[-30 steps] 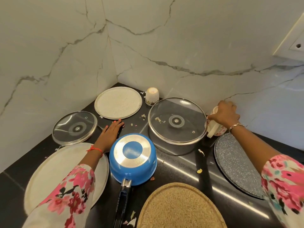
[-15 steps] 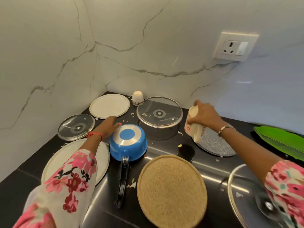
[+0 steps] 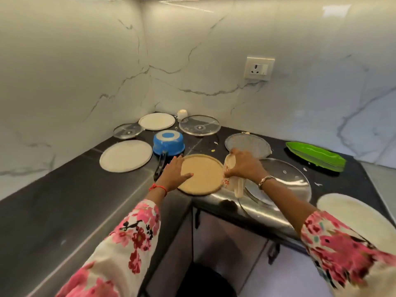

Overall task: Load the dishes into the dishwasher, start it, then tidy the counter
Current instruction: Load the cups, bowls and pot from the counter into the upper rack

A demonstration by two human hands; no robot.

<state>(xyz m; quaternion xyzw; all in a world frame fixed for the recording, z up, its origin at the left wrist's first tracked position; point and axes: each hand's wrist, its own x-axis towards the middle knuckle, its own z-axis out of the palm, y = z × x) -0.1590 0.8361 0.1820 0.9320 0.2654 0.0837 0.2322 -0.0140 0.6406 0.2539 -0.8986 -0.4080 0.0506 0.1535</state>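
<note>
Left hand (image 3: 174, 173) lies flat on the left rim of the tan plate (image 3: 203, 179) at the desk (image 3: 64, 200) corner. Right hand (image 3: 245, 166) grips a flowered cup (image 3: 229, 168) just beside the plate's right edge. An upturned blue pot (image 3: 168, 142) sits just behind.

Round tan woven plate (image 3: 201, 174) at black stone counter's (image 3: 64, 189) front edge; upturned blue saucepan (image 3: 168, 142) behind-left of it; large cream round plate (image 3: 126, 155) left of saucepan; grey speckled round plate (image 3: 248, 144) behind-right
</note>
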